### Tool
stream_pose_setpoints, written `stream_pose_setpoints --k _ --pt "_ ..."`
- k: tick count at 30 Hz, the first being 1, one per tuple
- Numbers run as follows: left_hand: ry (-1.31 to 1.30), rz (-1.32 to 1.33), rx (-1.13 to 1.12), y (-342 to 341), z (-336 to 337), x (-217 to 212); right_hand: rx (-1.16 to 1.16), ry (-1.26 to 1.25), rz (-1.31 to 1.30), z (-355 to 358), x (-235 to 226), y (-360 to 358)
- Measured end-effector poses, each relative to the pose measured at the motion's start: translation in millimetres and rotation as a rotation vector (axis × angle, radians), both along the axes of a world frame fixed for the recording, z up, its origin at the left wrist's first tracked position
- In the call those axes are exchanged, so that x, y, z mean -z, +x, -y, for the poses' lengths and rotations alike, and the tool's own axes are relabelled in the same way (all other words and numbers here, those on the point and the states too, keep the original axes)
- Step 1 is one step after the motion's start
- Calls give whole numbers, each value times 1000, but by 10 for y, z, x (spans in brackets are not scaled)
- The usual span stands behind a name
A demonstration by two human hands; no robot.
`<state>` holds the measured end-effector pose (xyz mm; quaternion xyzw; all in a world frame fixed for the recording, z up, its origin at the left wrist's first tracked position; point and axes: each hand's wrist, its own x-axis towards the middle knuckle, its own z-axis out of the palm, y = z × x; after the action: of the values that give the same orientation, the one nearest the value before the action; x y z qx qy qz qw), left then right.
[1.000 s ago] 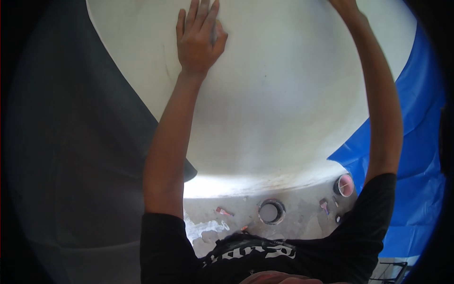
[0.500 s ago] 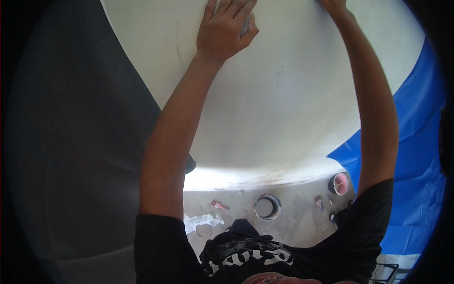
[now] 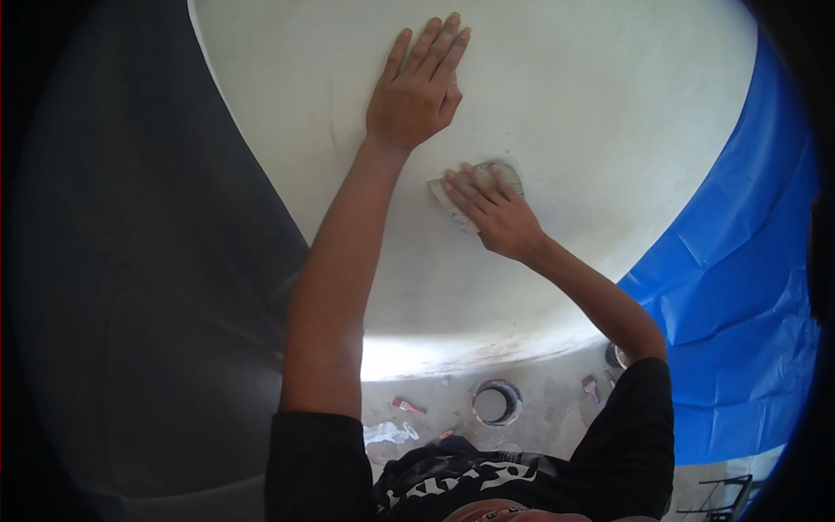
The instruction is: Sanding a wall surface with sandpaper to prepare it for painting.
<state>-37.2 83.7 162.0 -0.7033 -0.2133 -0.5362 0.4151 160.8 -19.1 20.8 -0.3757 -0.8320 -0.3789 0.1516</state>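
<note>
A large, smooth, whitish curved panel [image 3: 557, 96] fills the middle of the view. My left hand [image 3: 412, 97] lies flat against its upper part, fingers stretched upward, with no held object visible. Lower and to the right, my right hand [image 3: 502, 216] presses a thin grey-white sheet [image 3: 449, 202] with dark-streaked edges to the panel. Its fingers lie over the sheet and hide most of it; whether it is cloth or sanding paper I cannot tell. Faint dark specks and a thin line mark the panel.
Dark sheeting [image 3: 156, 261] borders the panel on the left, a blue tarp [image 3: 739, 296] on the right. On the floor below are a round tin [image 3: 497, 403], a red-handled brush [image 3: 407, 405], another brush [image 3: 591, 388] and a partly hidden bucket [image 3: 615, 355].
My right hand has come down and left from the upper edge to the panel's middle, bringing the sheet into view. My left hand has slid slightly downward, so its fingers show fully.
</note>
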Motion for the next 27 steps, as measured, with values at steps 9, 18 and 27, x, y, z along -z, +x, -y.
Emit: stream_pose_setpoints --k 9,18,27 --pt "-57 36 86 71 -130 -45 -64 446 -407 4 -2795 42" --pt "417 164 462 266 -407 -77 -30 789 -416 -729 -3050 -188" --pt "11 28 130 130 154 -99 32 762 -511 -563 -3052 -239"
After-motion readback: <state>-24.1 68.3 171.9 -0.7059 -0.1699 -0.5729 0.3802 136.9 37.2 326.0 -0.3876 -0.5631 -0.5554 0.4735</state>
